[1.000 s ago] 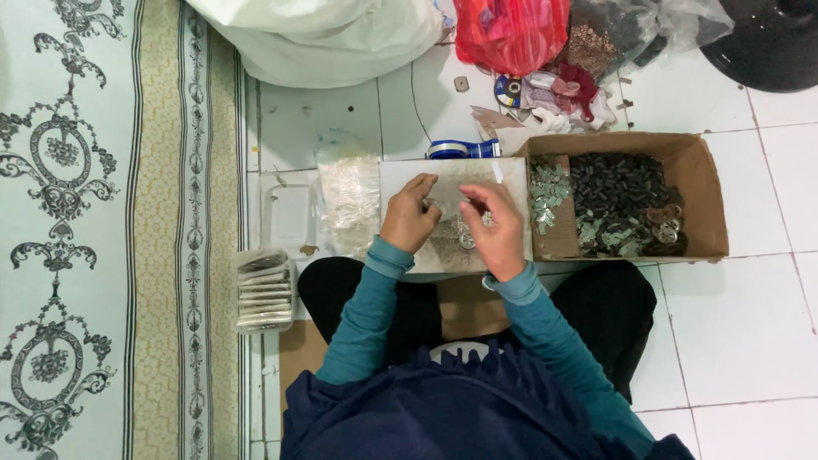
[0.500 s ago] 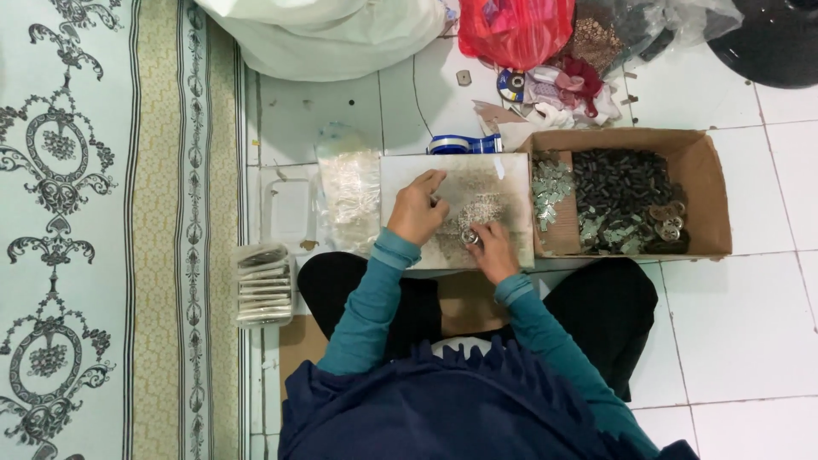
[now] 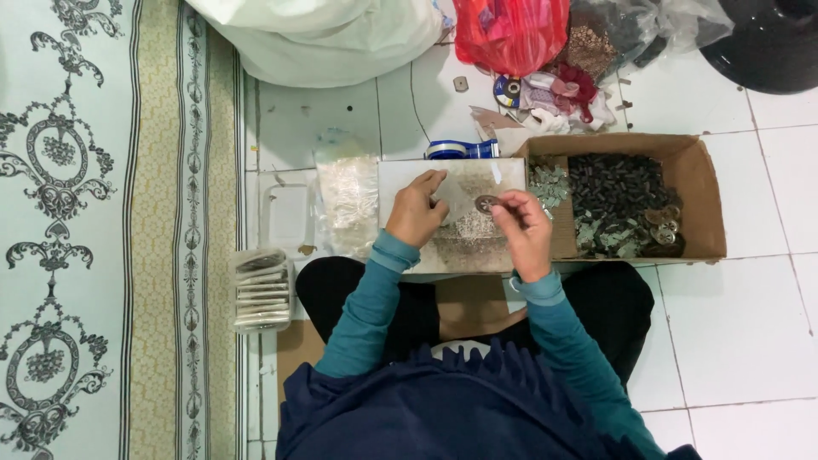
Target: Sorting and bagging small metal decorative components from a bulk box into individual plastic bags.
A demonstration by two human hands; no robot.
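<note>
Seen from overhead, a person in teal sleeves sits on a white tiled floor [image 3: 741, 324] with a flat pale rectangular tray [image 3: 464, 247] across the lap. The right hand [image 3: 521, 228] pinches a small round dark metal disc [image 3: 486, 204] between thumb and fingertips, just above the tray's upper right part. The left hand [image 3: 416, 209] rests loosely curled on the tray's left side, fingers bent over a thin clear plastic bag [image 3: 458, 198]; whether it grips the bag cannot be told. Just right of the tray sits an open brown cardboard box [image 3: 703, 200] of small dark and greenish parts. A blue tape dispenser [image 3: 460, 150] lies beyond the tray, and a stack of filled clear packets [image 3: 262, 290] lies to the left.
</note>
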